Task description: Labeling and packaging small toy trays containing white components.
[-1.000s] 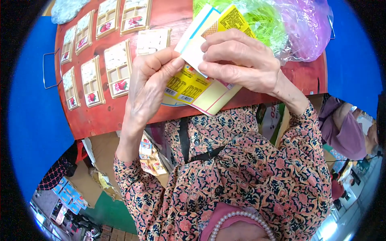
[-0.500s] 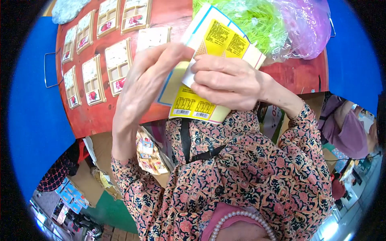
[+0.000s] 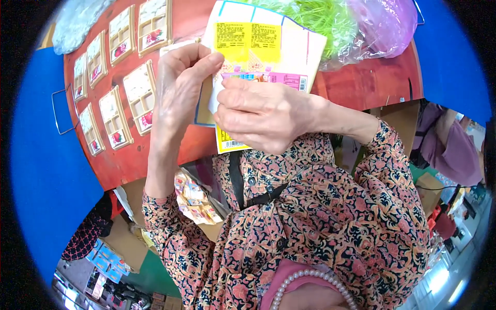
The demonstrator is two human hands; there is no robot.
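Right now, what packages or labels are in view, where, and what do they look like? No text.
Card: flat printed sheet held in both hands over the table; white with yellow blocks, pink band, blue edge.
Left hand: pinches the card's left edge.
Right hand: grips its lower half.
Trays: tan rectangular packs in rows on the red table, left; white inserts, small red picture each.
Bags: clear and purple plastic, green filling, top right.

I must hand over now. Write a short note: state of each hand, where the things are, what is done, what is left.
Left hand: pinches the left edge of the yellow card.
Right hand: grips the card's lower part, over the red table.
Things: small packs lie in rows on the table's left; a green and a pink bag lie behind the card.
Done: card is lifted off the table.
Left: card not yet put down.
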